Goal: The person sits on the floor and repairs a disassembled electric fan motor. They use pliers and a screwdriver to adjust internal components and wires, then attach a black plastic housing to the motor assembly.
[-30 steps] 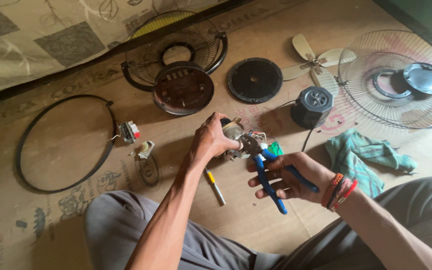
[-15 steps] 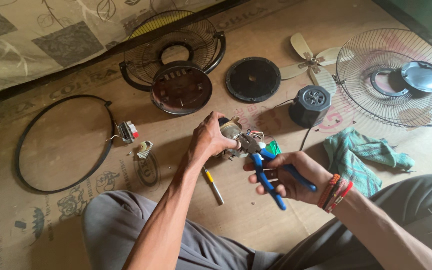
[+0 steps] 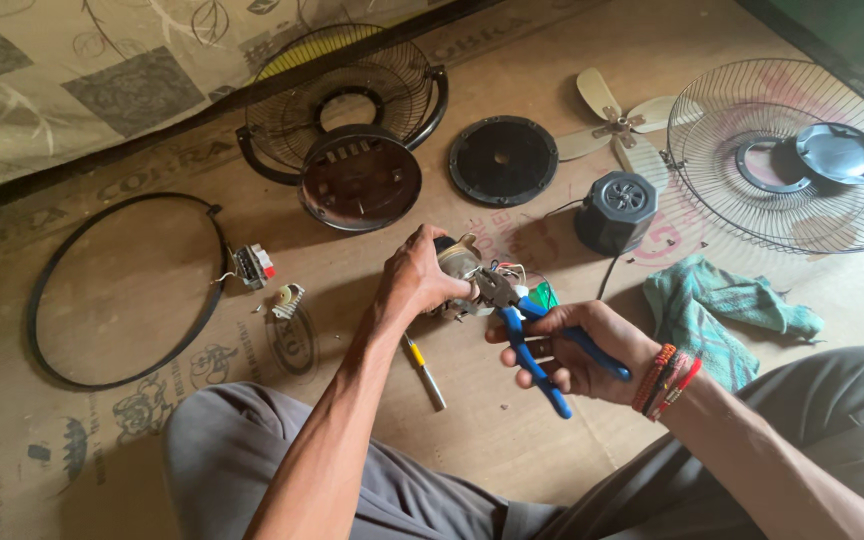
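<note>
Centrally, above the sheet of brown cardboard (image 3: 572, 440) that covers the floor: left hand (image 3: 420, 280), fingers curled closed around a small fan motor (image 3: 460, 262), held clear of the cardboard. Right hand (image 3: 577, 345), closed around the blue handles of a pair of pliers (image 3: 527, 335); handles slightly spread, the pliers' nose touching the motor, with coloured wires just beside it. Beaded bracelets (image 3: 664, 380) in orange and red on the right wrist.

On the cardboard, below the left hand: a yellow-handled screwdriver (image 3: 424, 370), lying flat.

Towards the far edge, centre: rear fan guard (image 3: 344, 95) with a dark round housing (image 3: 360, 182) resting against it. Just to its right: a black round disc (image 3: 503, 160), flat. Beyond that: cream fan blades (image 3: 617, 130), flat, touching the rim of the front wire guard (image 3: 742, 205) near the far right corner; a dark cap sits at that guard's centre.

Between disc and hands: a black ribbed motor cover (image 3: 616, 210), cord trailing.

Right edge: a crumpled green cloth (image 3: 722, 310), near the right knee.

Left side: a black guard ring (image 3: 47, 290), flat; touching its inner right side, a small switch block (image 3: 252, 265) with a red part; just beside that, a small metal part (image 3: 287, 300).

Near edge: grey trousers (image 3: 232, 450), both knees in view.
</note>
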